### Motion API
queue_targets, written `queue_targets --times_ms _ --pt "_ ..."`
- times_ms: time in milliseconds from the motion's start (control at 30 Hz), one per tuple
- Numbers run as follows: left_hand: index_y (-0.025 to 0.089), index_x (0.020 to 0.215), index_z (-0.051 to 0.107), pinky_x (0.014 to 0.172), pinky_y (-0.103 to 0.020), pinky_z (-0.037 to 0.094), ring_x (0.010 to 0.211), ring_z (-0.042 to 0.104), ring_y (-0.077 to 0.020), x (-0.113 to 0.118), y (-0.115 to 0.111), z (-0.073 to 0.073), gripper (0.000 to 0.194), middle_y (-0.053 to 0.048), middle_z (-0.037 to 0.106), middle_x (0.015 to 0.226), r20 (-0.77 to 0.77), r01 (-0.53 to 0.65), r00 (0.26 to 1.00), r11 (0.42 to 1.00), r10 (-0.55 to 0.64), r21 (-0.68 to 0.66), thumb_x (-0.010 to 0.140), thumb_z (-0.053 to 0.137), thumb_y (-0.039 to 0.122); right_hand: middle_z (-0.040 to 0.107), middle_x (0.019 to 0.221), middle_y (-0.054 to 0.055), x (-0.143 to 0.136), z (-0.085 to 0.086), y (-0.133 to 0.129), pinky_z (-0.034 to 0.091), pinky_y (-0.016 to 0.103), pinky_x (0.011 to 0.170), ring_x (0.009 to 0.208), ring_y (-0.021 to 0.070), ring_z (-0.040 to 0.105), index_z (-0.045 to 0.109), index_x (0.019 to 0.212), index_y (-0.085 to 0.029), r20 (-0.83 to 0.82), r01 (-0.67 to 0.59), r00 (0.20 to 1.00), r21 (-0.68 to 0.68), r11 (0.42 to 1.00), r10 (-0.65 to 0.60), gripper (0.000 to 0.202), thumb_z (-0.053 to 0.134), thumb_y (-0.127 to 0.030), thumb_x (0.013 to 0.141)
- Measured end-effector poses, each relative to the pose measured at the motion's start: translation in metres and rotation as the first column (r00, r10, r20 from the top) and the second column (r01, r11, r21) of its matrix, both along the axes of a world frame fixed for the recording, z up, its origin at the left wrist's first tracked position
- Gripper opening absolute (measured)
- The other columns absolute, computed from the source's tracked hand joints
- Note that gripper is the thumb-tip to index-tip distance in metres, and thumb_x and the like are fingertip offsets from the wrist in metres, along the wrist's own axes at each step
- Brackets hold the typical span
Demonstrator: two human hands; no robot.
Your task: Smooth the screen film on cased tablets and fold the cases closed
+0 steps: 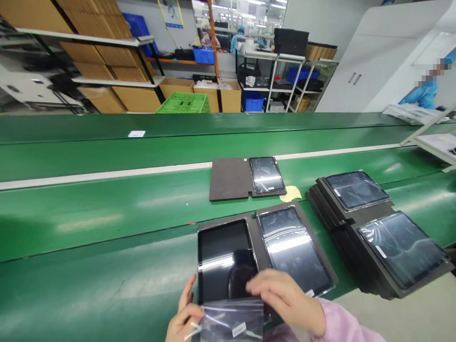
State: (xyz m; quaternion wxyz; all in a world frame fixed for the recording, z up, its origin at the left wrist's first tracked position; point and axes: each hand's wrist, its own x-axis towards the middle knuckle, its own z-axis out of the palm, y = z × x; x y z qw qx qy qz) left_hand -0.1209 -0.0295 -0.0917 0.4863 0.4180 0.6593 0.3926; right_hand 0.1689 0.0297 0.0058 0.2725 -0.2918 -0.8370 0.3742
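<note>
In front of me lies a tablet (223, 266) with a dark glossy screen, set in a dark foam tray (261, 254). A clear plastic film (231, 323) with a white label is folded back over its near end. My left hand (185, 316) pinches the film's left edge, one finger raised beside the tablet. Above the tablet's lower right part is my right hand (288, 299), slightly blurred, its fingers stretched out to the left with nothing visible in them. A second tablet (294, 247), covered in wrinkled film, sits in the tray's right half.
Stacked foam trays (342, 232) with film-covered tablets stand to the right. Farther back, another foam tray (230, 180) holds one tablet (267, 175) beside a yellow paper piece (291, 194). A white card (137, 134) lies on the green surface (107, 242). Shelves with cardboard boxes (137, 97) stand behind.
</note>
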Motion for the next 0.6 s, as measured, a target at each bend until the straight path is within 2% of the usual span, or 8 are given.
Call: queue_targets --times_ms 67,133,200,233,333,433,533,600 --pt "0.016 0.053 0.057 0.116 -0.044 0.02 0.136 0.025 -0.0325 0.004 0.011 0.006 0.038 -0.002 0.027 0.148 0.038 -0.046 0.998 0.998 0.048 -0.053 0.065 0.066 0.052 0.063 0.111 0.005 0.007 -0.013 0.004 0.041 0.042 0.093 0.108 0.0234 0.052 0.057 0.109 -0.017 0.096 0.108 0.988 0.142 0.984 -0.123 0.029 0.029 -0.017 0.098" --pt "0.019 0.071 0.06 0.115 -0.046 0.02 0.136 0.025 -0.0325 0.01 0.03 0.014 0.035 -0.004 0.028 0.148 0.078 -0.11 0.99 0.99 0.117 -0.083 0.06 0.07 0.049 0.062 0.113 0.002 0.009 -0.024 0.002 0.037 0.047 0.096 0.112 0.0258 0.048 0.056 0.111 -0.02 0.227 -0.056 0.974 0.23 0.972 0.003 0.027 0.035 -0.015 0.094" --pt "0.023 0.105 0.055 0.115 -0.046 0.019 0.134 0.029 -0.0302 0.016 0.055 0.021 0.055 -0.006 0.028 0.147 0.127 -0.18 0.974 0.981 0.188 -0.075 0.057 0.072 0.044 0.06 0.117 0.002 0.008 -0.03 -0.002 0.036 0.043 0.099 0.113 0.0228 0.047 0.051 0.119 -0.017 0.296 -0.238 0.941 0.219 0.946 0.168 0.03 0.036 -0.014 0.093" --pt "0.023 0.123 0.044 0.116 -0.045 0.018 0.134 0.031 -0.0283 0.018 0.068 0.025 0.072 -0.009 0.032 0.145 0.164 -0.149 0.974 0.986 0.159 -0.072 0.059 0.071 0.041 0.058 0.121 0.004 0.006 -0.03 -0.003 0.037 0.04 0.099 0.114 0.0219 0.046 0.049 0.122 -0.016 0.307 -0.272 0.932 0.232 0.934 0.195 0.031 0.036 -0.014 0.094" --pt "0.026 0.139 0.025 0.116 -0.042 0.018 0.136 0.027 -0.0253 0.021 0.1 0.03 0.087 -0.007 0.029 0.147 0.179 -0.188 0.963 0.977 0.203 -0.098 0.063 0.068 0.034 0.046 0.133 0.008 -0.001 -0.029 0.007 0.034 0.043 0.1 0.124 0.0249 0.037 0.05 0.123 -0.024 0.295 -0.179 0.953 0.382 0.907 0.064 0.032 0.039 -0.014 0.095" --pt "0.023 0.14 0.025 0.114 -0.041 0.023 0.135 0.029 -0.0254 0.017 0.115 0.031 0.084 -0.01 0.029 0.146 0.217 -0.215 0.944 0.962 0.25 -0.17 0.066 0.064 0.03 0.039 0.14 0.006 -0.014 -0.03 0.035 0.024 0.051 0.105 0.13 0.0301 0.028 0.063 0.097 -0.021 0.295 -0.115 0.955 0.481 0.869 -0.037 0.016 0.05 -0.013 0.092" --pt "0.02 0.133 0.038 0.108 -0.035 0.033 0.13 0.037 -0.0249 0.013 0.118 0.033 0.077 -0.011 0.037 0.142 0.272 -0.201 0.927 0.955 0.257 -0.217 0.061 0.066 0.027 0.05 0.131 0.005 -0.031 -0.035 0.072 0.027 0.05 0.105 0.123 0.0315 0.039 0.06 0.066 -0.017 0.182 0.042 0.98 0.23 0.972 -0.086 0.017 0.067 -0.02 0.081" --pt "0.02 0.127 0.045 0.1 -0.033 0.041 0.124 0.045 -0.0245 0.012 0.119 0.036 0.072 -0.01 0.043 0.137 0.303 -0.183 0.918 0.952 0.255 -0.245 0.059 0.068 0.027 0.064 0.109 0.007 -0.043 -0.041 0.098 0.041 0.045 0.094 0.104 0.0273 0.056 0.059 0.066 -0.017 0.121 0.213 0.971 -0.026 0.977 -0.209 0.016 0.065 -0.022 0.081"
